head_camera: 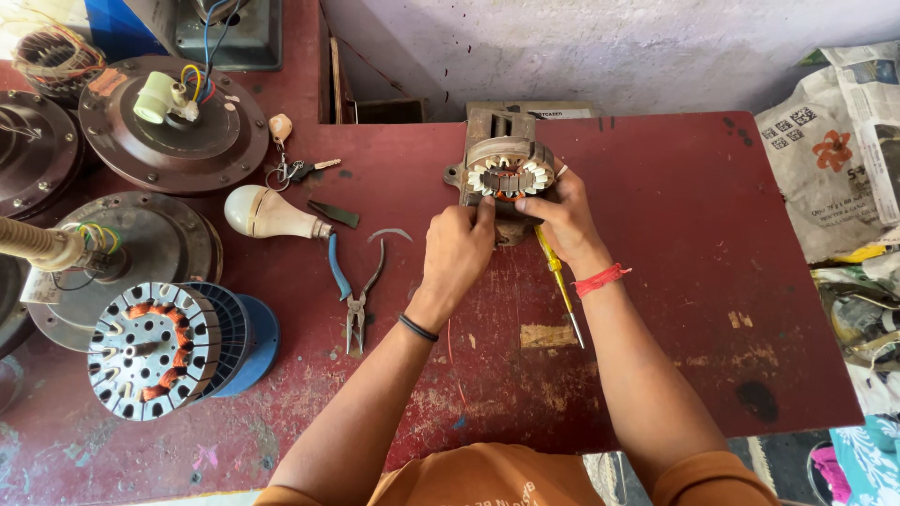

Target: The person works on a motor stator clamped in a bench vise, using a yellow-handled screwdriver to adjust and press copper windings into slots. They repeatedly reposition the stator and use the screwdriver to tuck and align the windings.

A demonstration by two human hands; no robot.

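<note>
A round motor stator (511, 171) with white slot liners and a copper centre sits in a rusty metal housing at the far middle of the red table (675, 281). My left hand (459, 251) pinches at the stator's lower front edge. My right hand (561, 217) touches the stator's lower right side and holds a yellow-handled screwdriver (560, 286), whose shaft points back toward me. A black band is on my left wrist and a red thread on my right.
Blue-handled pliers (352, 290), a white light bulb (267, 214) and keys (292, 169) lie to the left. Fan motor housings (173, 122) and a wound rotor on a blue spool (159, 349) crowd the far left. Newspapers (844, 159) lie at right.
</note>
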